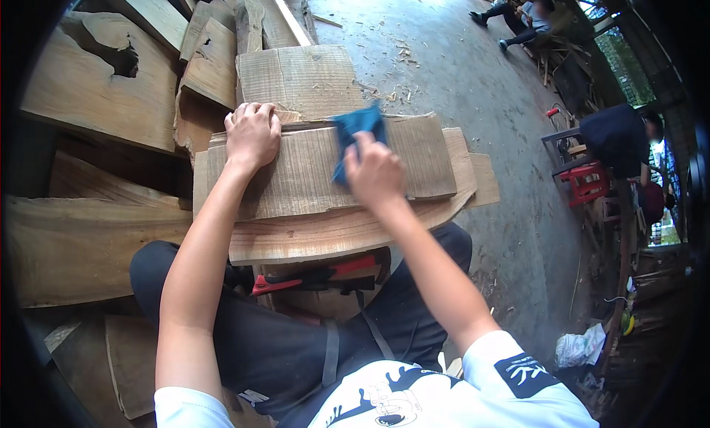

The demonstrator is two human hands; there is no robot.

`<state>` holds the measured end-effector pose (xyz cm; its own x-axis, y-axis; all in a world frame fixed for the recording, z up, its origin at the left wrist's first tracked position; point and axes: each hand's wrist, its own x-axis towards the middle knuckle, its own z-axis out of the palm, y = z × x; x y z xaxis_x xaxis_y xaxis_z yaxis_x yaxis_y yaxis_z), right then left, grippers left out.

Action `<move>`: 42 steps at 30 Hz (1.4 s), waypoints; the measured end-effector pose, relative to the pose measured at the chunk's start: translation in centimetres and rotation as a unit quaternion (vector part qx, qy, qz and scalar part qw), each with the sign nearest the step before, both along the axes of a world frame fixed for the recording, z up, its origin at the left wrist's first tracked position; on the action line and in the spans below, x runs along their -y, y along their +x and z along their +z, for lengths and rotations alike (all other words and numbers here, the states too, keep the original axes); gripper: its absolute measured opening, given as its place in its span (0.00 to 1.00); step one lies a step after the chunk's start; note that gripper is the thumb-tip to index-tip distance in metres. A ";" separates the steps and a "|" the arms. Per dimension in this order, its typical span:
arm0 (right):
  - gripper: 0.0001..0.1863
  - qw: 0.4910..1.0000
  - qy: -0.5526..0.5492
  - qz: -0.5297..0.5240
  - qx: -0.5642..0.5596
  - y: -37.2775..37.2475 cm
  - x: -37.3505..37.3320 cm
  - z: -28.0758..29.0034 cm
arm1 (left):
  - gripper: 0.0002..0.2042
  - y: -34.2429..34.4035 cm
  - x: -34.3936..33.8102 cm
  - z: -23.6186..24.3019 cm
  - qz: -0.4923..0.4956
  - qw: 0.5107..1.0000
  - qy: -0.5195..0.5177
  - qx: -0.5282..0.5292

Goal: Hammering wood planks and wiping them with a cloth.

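Across my lap lies a rough brown wooden board (299, 169), on top of another board (314, 237) with a curved near edge. My left hand (254, 136) grips the top board at its far left edge, fingers bent over the rim. In my right hand (376, 175) is a blue cloth (361, 123), pressed flat on the board right of its middle. The hand and cloth are smeared by motion, and the palm side of the fingers is hidden.
Planks and slabs (111, 80) are piled at the left. Another board (299, 79) lies just beyond the work. A red and black tool (318, 274) sits below the boards. Wood shavings (403, 55) litter the concrete floor. Two people sit at the right, near a red stool (584, 182).
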<state>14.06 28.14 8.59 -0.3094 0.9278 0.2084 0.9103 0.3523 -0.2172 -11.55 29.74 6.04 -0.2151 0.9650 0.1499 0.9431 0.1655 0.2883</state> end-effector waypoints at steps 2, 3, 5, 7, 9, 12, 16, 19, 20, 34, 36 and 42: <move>0.16 0.990 0.016 0.123 -0.063 -1.5 3.2 -0.2 | 0.19 -0.1 0.0 -0.2 -0.006 1.000 0.003 0.000; 0.16 0.992 -0.030 0.102 -0.070 -1.3 3.5 -0.2 | 0.19 -0.2 0.0 -0.3 -0.009 1.000 0.011 0.005; 0.16 0.992 -0.035 0.082 -0.087 0.6 2.6 -0.1 | 0.19 -0.3 0.1 -0.5 -0.009 1.000 0.020 0.007; 0.17 0.998 0.006 -0.020 -0.059 4.4 -0.9 0.1 | 0.20 -0.4 0.1 -0.6 -0.007 1.000 0.025 0.002; 0.18 0.985 -0.006 -0.152 -0.083 8.4 -4.8 0.6 | 0.20 -0.4 0.1 -0.6 -0.008 1.000 0.019 0.000; 0.19 0.968 0.033 -0.246 -0.030 10.2 -7.3 0.5 | 0.20 -0.2 0.0 -0.5 -0.003 1.000 0.014 -0.002; 0.17 0.976 -0.001 -0.212 -0.048 3.3 -2.8 0.2 | 0.20 0.0 -0.2 -0.3 0.010 1.000 -0.001 -0.003; 0.17 0.992 -0.044 -0.047 -0.108 -4.1 3.1 -0.1 | 0.20 -0.2 -0.2 -0.4 0.005 1.000 -0.002 -0.008; 0.18 0.991 -0.066 0.007 -0.117 -5.7 4.3 -0.3 | 0.20 -0.3 -0.2 -0.4 -0.002 1.000 -0.002 -0.012; 0.17 0.963 0.061 -0.264 0.001 10.4 -7.6 -0.5 | 0.18 -0.1 0.0 -0.8 0.005 1.000 0.019 -0.004; 0.15 0.972 0.069 -0.224 -0.026 6.5 -5.9 -1.0 | 0.17 -0.3 -0.1 -1.6 0.002 0.999 0.047 -0.020; 0.12 0.983 -0.080 0.069 -0.151 -11.1 2.2 -0.1 | 0.14 -1.4 -0.4 -0.9 -0.029 0.979 0.187 0.080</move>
